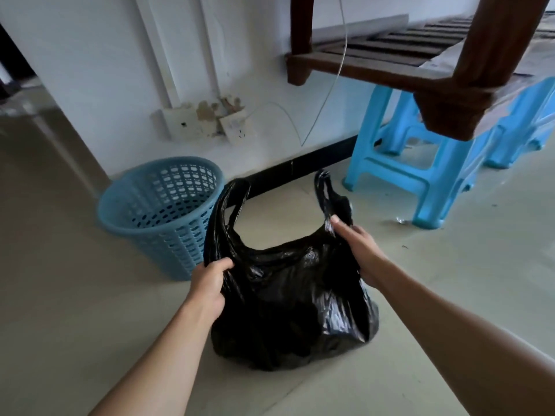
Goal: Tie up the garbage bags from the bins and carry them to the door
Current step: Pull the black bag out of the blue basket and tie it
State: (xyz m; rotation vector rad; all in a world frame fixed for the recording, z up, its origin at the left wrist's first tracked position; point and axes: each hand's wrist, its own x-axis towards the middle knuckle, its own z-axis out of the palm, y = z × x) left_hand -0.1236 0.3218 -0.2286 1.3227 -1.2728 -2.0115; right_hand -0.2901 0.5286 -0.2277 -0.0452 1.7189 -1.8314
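A black plastic garbage bag (pixel 288 301) rests on the floor in the middle of the view, out of the bin, its two handle loops standing up. My left hand (pixel 211 283) is closed on the bag's left side below the left handle. My right hand (pixel 357 247) grips the base of the right handle. The bag's mouth sags between my hands. A blue perforated plastic bin (pixel 162 211) stands just left of the bag, by the wall, with no bag in it.
Blue plastic stools (pixel 420 172) stand at the right under a dark wooden table (pixel 444 94). A white cable (pixel 327 85) hangs to wall sockets (pixel 210 124). A black baseboard (pixel 300 169) runs behind the bag. A dark doorway opens at far left.
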